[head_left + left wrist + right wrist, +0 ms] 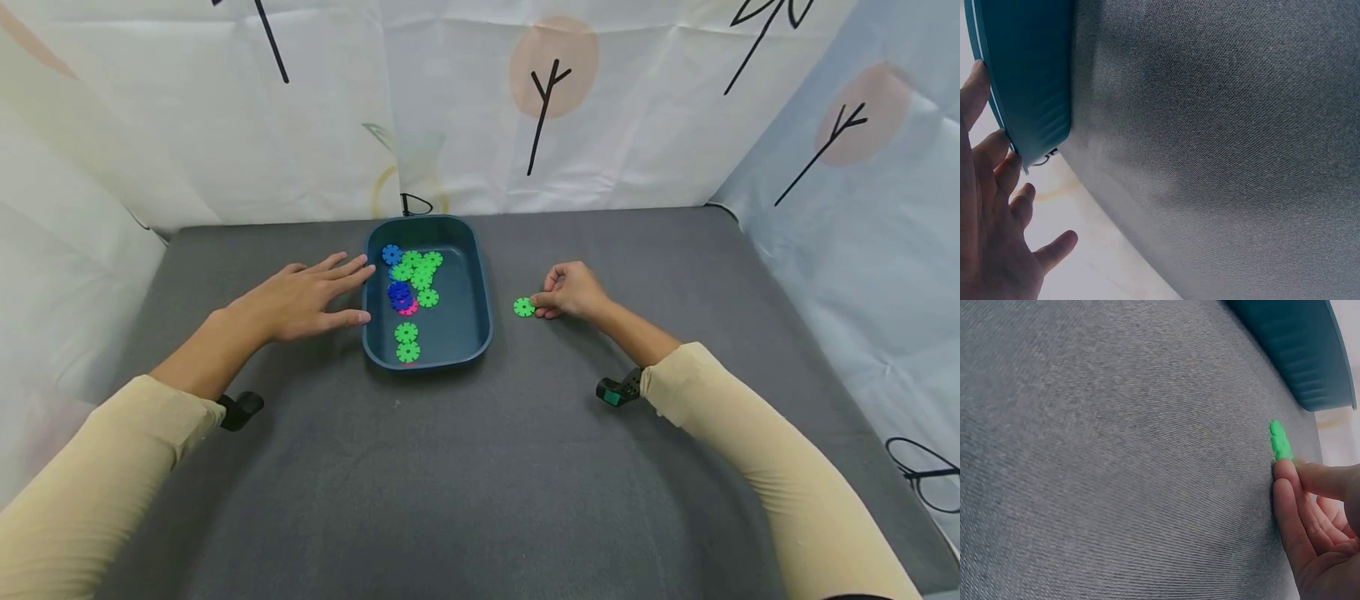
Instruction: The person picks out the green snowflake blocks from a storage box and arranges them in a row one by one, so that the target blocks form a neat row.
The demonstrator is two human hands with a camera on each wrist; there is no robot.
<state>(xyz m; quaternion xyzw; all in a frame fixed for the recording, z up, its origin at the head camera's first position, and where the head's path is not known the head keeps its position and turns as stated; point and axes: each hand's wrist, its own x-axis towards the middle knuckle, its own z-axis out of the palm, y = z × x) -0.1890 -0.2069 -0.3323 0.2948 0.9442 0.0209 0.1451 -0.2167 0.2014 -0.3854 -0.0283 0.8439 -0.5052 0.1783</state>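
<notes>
Between thumb and fingers, my right hand (573,290) pinches a green notched disc (523,307), low over the cloth to the right of the tray. The right wrist view shows that green disc (1280,440) nearly edge-on at the fingertips. My left hand (315,296) lies with fingers spread, its fingertips touching the left rim of the dark blue tray (468,333). Inside the tray are several green discs (422,277), blue discs (401,294) and a partly covered pink disc (408,307). Two more green discs (407,332) lie near the tray's front end.
A grey cloth (480,475) covers the table under the tray. Behind it hangs a white printed curtain (465,108), with further curtain panels at the left and right sides. Each wrist carries a small black camera (619,390).
</notes>
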